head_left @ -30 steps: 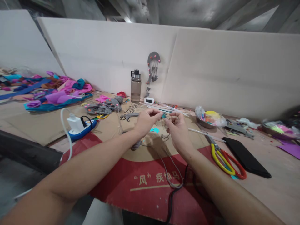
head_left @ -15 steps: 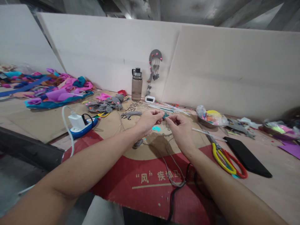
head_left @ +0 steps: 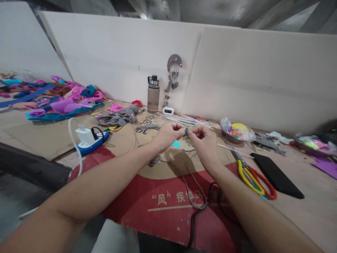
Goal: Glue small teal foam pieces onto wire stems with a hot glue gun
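Between two pinching sets of fingertips, a small dark-teal piece (head_left: pixel 186 131)!
Left hand (head_left: pixel 170 135) grips it from nine o'clock, right hand (head_left: pixel 205 140) from three, thumbs and fingers narrowed onto it, up above the printed cardboard (head_left: pixel 131 207). It's looking slim, even bunched, its exact outline too small to tell, long axis running roughly twelve to six. And that's changed: half a second ago it showed broader, spread sideways! Cyan cut-out (head_left: pixel 176 144) at seven, scissors (head_left: pixel 240 169) at four, bottle (head_left: pixel 153 96) at ten.
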{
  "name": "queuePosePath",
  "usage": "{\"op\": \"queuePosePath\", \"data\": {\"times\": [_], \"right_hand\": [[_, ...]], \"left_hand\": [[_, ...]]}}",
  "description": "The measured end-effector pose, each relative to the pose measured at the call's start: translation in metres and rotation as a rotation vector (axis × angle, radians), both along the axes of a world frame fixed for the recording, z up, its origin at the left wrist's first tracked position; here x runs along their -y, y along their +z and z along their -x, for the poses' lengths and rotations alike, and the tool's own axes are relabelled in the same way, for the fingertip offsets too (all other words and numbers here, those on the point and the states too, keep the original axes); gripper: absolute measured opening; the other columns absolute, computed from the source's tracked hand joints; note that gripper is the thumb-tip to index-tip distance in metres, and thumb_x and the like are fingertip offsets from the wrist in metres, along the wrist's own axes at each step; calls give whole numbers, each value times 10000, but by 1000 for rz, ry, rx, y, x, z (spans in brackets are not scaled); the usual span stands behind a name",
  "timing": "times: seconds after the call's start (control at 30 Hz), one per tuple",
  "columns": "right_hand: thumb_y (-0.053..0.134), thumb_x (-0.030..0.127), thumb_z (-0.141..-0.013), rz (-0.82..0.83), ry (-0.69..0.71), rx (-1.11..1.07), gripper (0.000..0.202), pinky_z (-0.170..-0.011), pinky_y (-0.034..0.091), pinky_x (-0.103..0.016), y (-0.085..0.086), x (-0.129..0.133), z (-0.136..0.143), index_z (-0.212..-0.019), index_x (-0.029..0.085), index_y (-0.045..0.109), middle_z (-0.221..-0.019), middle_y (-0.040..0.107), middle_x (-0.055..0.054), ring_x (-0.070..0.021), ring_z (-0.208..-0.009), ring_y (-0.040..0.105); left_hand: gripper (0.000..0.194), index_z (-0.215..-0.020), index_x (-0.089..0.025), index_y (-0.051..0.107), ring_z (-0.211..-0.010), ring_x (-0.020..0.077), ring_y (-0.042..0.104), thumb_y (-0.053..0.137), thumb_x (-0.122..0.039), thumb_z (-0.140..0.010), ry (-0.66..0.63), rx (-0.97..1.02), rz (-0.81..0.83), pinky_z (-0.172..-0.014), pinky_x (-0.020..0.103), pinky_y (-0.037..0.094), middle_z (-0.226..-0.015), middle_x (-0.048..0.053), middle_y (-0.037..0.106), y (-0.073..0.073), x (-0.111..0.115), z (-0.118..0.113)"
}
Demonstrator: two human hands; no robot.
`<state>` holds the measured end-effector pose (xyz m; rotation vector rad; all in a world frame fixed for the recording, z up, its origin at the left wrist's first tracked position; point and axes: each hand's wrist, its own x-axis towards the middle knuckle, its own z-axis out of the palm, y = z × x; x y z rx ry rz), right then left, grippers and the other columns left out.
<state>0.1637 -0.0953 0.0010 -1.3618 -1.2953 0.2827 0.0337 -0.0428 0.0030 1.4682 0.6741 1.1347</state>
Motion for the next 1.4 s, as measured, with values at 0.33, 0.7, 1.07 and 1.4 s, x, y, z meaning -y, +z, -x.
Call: {"op": "queuePosePath", "data": {"times": [0.33,0.7,1.07,1.4], "right_hand": [[632,351,-698,79,44,-58,179,-502,238,-257,-1,1,-2,-699,173,625,-533,404,59,-96,-527,314],[693,339,-594,126,142,-446,214,-482,221,-234,-7,-4,-8,-656,183,560,-596,466,54,-72,-526,299],[712,362,-591,170,192,-496,253,-458,169,-245,-10,-2,-4,-645,191,532,-552,400,81,-58,-475,260],[697,355,-598,125,187,-498,232,-458,172,-247,-12,-1,-5,-648,191,541,-552,411,79,-59,-474,253]], "left_hand": [[91,-728,-118,635,-509,52,437,644,-194,-776,-114,-33,48,-528,211,338,-586,-25,542,-4,-5,2],[126,-804,-112,636,-585,89,594,683,-228,-790,-278,99,301,-541,209,419,-691,38,638,-6,-12,3],[14,-786,-111,635,-497,64,534,623,-105,-787,-208,19,221,-514,201,396,-585,4,605,-10,-13,2],[98,-791,-120,640,-536,65,545,712,-141,-727,-224,-6,224,-539,205,397,-609,2,609,-7,-8,2]]}}
